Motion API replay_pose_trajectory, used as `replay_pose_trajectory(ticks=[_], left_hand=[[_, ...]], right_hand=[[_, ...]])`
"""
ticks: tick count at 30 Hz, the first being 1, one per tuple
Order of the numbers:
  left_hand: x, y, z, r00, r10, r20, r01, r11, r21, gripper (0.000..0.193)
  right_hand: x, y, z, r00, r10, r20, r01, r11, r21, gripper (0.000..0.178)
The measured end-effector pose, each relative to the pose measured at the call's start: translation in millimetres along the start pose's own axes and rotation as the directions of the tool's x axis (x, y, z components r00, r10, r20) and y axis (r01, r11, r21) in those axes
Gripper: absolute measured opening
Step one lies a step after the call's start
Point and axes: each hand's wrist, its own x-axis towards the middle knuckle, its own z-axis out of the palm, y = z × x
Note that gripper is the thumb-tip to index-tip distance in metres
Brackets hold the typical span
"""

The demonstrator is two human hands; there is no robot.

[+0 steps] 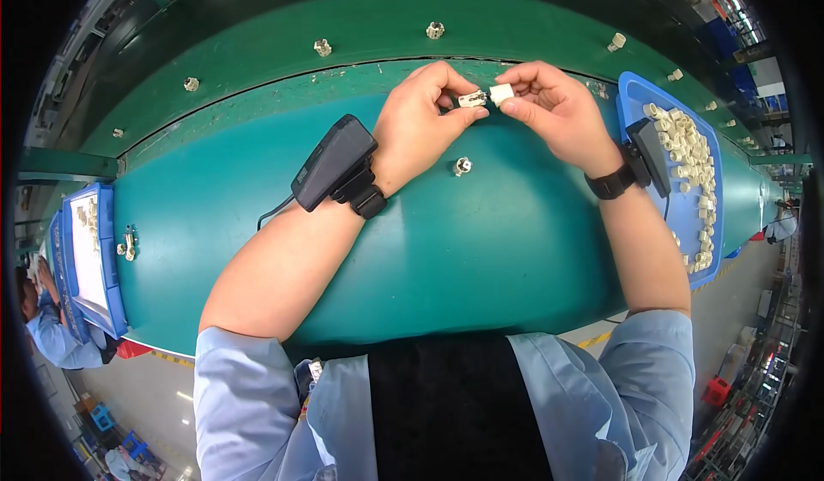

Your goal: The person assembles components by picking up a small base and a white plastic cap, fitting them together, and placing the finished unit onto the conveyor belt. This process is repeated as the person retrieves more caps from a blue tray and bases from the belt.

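Note:
Over the far part of the green mat, my left hand pinches a small cream plastic core with dark metal pieces between thumb and fingers. Facing it, my right hand grips a cream plastic cap at its fingertips. The two parts are end to end and very close; whether they touch I cannot tell. Below them on the mat lies another small cream-and-metal core. Each wrist wears a black strap with a dark box.
At right stands a blue tray with many cream caps. A blue bin with small parts is at left, beside a few loose pieces. Spaced parts sit along the green far strip. Another person works at far left.

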Motion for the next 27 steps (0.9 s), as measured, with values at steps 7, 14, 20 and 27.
replay_pose_trajectory(ticks=[7, 14, 20, 27], left_hand=[[-1.7, 11.1, 4.8, 0.993, 0.118, -0.001, -0.117, 0.983, 0.140, 0.014], [2.4, 13.8, 12.4, 0.985, 0.171, 0.038, -0.175, 0.968, 0.178, 0.024], [8.1, 28.5, 17.4, 0.940, 0.305, 0.153, -0.339, 0.888, 0.312, 0.046], [88.0, -16.3, 18.7, 0.952, 0.274, -0.133, -0.143, 0.788, 0.599, 0.046]], right_hand=[[-6.7, -5.1, -1.2, 0.998, 0.042, 0.037, -0.032, 0.972, -0.231, 0.026], [-9.3, -7.9, -5.1, 0.998, 0.018, 0.060, -0.002, 0.965, -0.261, 0.024], [-7.9, -13.2, -20.2, 0.996, 0.071, 0.053, -0.062, 0.985, -0.158, 0.020], [61.2, -2.7, -120.0, 0.971, -0.058, -0.230, -0.171, 0.501, -0.848, 0.030]])
